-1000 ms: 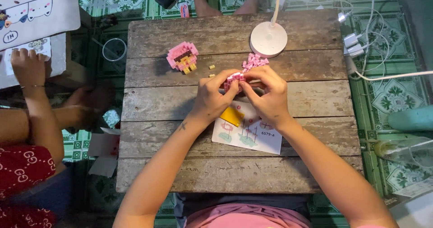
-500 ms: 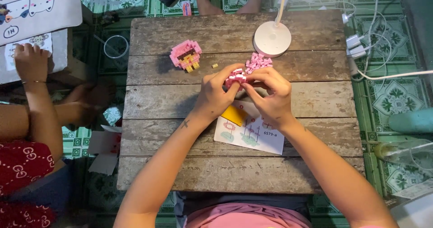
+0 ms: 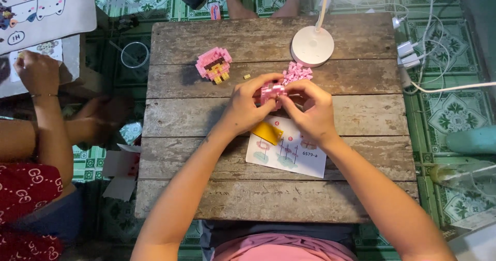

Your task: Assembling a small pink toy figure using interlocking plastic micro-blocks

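Over the desk, head view: I look straight down on a weathered plank desk (image 3: 206, 116), with both my hands meeting just above its middle.
Piece in hand: a small pink block build (image 3: 272, 91), pinched between both hands and held just above the planks, near the far half of the desk.
Left hand (image 3: 245, 108): my fingers are curled narrow on the left side of the pink block build, thumb and forefinger tips pressed to it.
Right hand (image 3: 312, 111): my fingers are closed in on its right side and top, so most of the piece is hidden from me.
How it handles: I judge it very light and rigid, made of tiny studded bricks, so it should snap apart if squeezed unevenly; the plastic looks smooth and could slip.
Where to hold: best by the flat opposite sides with fingertips only, low on the stack, pressing straight down when adding a brick.
Loose supply: a heap of pink bricks (image 3: 295, 73) lies just beyond my hands, next to the round white lamp base (image 3: 312, 46).
Finished figure: a pink and yellow block figure (image 3: 214, 64) sits apart to the far left, with one tiny yellow brick (image 3: 247, 76) near it.
Under my wrists: an instruction sheet (image 3: 289, 155) with a yellow packet (image 3: 267, 132) lying on it.
Off the desk, left: another person's hand (image 3: 36, 72) rests on a paper.
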